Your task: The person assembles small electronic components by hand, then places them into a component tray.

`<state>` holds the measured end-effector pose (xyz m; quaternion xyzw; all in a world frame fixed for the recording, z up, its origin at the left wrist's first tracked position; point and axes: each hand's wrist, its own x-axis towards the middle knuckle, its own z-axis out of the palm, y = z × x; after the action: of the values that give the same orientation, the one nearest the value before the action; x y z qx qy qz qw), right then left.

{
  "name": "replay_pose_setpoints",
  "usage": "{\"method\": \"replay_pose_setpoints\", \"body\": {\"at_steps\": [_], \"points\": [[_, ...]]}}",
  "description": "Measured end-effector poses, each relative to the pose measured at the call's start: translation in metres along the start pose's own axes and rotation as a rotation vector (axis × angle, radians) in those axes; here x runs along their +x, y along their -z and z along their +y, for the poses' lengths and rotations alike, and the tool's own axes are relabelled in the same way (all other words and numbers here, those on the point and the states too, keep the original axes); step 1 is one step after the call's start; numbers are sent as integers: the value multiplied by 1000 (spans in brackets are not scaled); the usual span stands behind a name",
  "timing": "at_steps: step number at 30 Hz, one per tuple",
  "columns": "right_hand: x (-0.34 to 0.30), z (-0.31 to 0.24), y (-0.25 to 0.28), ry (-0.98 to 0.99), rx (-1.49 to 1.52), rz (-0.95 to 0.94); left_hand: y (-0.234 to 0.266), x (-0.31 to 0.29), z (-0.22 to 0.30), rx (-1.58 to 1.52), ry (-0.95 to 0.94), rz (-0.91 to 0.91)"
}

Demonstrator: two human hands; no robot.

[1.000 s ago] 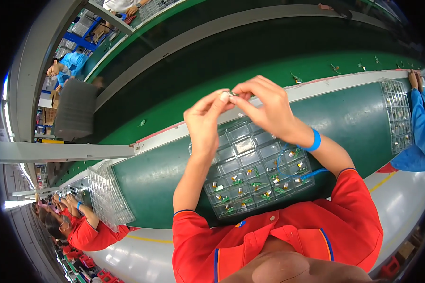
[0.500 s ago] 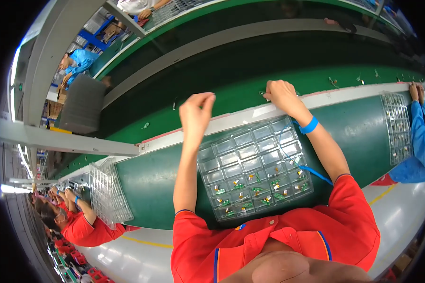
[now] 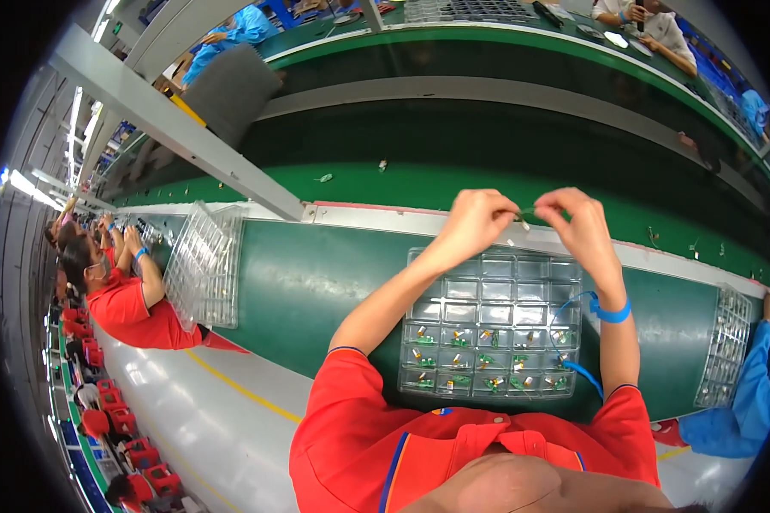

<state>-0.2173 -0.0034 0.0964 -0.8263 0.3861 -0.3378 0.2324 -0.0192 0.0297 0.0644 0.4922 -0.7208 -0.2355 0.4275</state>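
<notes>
My left hand (image 3: 479, 221) and my right hand (image 3: 578, 229) are close together just above the far rail of the bench. Between their fingertips is a small green circuit board (image 3: 523, 221) with a thin lead. The left fingers pinch one end, and the right thumb and forefinger close on the other; fine detail is too small to make out. Below my hands lies a clear plastic compartment tray (image 3: 498, 292). Its nearer rows hold several small green boards with white and orange parts, while its farther rows are bare. A blue wrist strap (image 3: 612, 311) circles my right wrist.
Beyond the white rail (image 3: 385, 220) runs a dark green belt (image 3: 453, 145) with scattered small boards (image 3: 382, 164). A grey metal post (image 3: 231, 175) slants at left. Stacked clear trays (image 3: 204, 269) stand left, another tray (image 3: 724, 346) right. Co-workers sit on both sides.
My hands, apart over the belt's edge before, have come together with the small circuit board between them. The view has swung, so the tray and the post appear farther right.
</notes>
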Motion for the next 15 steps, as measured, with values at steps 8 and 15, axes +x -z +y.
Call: {"method": "replay_pose_setpoints", "body": {"at_steps": [8,15], "points": [[6,-11,-11,440,-274,152,14,7,3,-730,538,-29],[3,-9,-22,506,-262,313,15,7,12,-751,539,17]]}}
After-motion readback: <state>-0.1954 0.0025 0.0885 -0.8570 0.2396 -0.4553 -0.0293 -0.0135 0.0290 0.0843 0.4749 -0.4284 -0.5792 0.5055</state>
